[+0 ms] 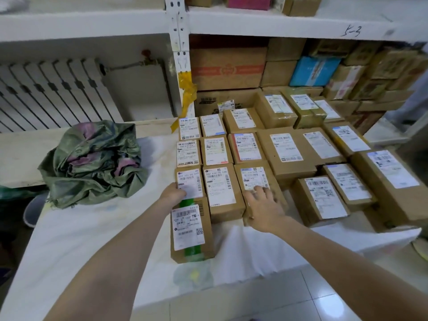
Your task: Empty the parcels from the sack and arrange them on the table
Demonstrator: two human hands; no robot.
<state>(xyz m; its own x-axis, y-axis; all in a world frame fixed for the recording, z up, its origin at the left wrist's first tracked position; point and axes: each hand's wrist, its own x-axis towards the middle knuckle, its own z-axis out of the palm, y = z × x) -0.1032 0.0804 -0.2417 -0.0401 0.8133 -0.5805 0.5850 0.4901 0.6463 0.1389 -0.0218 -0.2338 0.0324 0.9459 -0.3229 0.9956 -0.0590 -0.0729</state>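
Squaring up: parcels (218,188) in rows over the desk's (92,232) right half, labels up.
Sack: sack (92,163) crumpled, seemingly empty, near the far left edge.
Left hand (172,193): fingers spread flat on a near-row box's side, holding nothing.
Right hand (262,205): fingers wide, pressing a box top.
Remaining: likely only straightening; the green-taped box (192,230) juts toward the near edge.

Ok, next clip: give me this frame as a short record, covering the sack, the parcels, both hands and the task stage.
sack: green sack crumpled and slumped on the table, left of the parcels
parcels: labelled cardboard boxes laid in rows, labels up
nearest parcel: green-taped box, at the front of the leftmost column
left hand: fingers on the left front-row box
right hand: flat on the box two places to the right
stage: sack looks emptied; rows being aligned
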